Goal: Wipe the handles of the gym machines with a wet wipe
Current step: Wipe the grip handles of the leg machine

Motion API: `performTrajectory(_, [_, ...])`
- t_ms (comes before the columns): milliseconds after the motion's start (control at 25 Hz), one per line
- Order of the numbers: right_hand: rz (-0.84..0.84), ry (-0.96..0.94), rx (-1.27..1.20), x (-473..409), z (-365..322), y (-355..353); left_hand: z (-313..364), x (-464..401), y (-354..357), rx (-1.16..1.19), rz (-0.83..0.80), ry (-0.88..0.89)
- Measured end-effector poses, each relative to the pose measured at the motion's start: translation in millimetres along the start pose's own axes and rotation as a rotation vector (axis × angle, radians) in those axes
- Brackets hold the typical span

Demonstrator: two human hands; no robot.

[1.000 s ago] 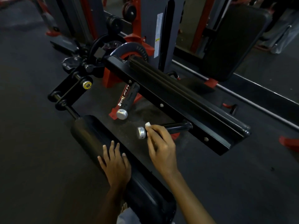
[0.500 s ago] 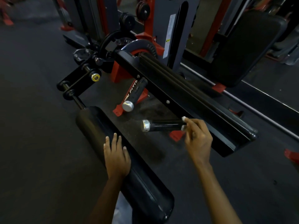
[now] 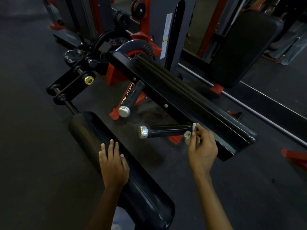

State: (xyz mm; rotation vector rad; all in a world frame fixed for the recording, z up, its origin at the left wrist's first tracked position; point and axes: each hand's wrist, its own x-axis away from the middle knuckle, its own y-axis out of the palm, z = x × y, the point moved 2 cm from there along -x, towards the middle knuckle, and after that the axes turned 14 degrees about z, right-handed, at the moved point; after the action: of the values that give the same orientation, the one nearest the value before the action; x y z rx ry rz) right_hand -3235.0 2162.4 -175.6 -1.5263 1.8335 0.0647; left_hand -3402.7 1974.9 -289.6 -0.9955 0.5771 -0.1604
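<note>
Wet wipe [image 3: 191, 132] pinched in right hand [image 3: 201, 146] at handle [image 3: 167, 131] base; left hand [image 3: 113, 165] flat on pad [image 3: 93, 130], dark gym floor [image 3: 33, 146].

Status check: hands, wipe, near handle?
Left hand flat on roller pad. Right hand pinches wet wipe at near handle base. Nothing blocking.

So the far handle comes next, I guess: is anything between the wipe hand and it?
Nothing visible: from the right hand holding the wipe to the far handle lies only open floor.
</note>
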Motion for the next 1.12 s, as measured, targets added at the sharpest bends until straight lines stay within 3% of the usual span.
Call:
performTrajectory(240, [0.012,0.248,-0.278,35.0,-29.9,10.8,-0.4,0.0,1.4,-0.002,-0.020,0.007])
performTrajectory(800, [-0.235,-0.068,-0.437,71.2,-81.6,20.1,-1.3,1.3,2.8,0.002,0.000,0.012])
performTrajectory(1120, [0.018,0.192,-0.164,9.7,-13.0,6.6,0.7,1.6,-0.5,0.009,-0.028,0.024])
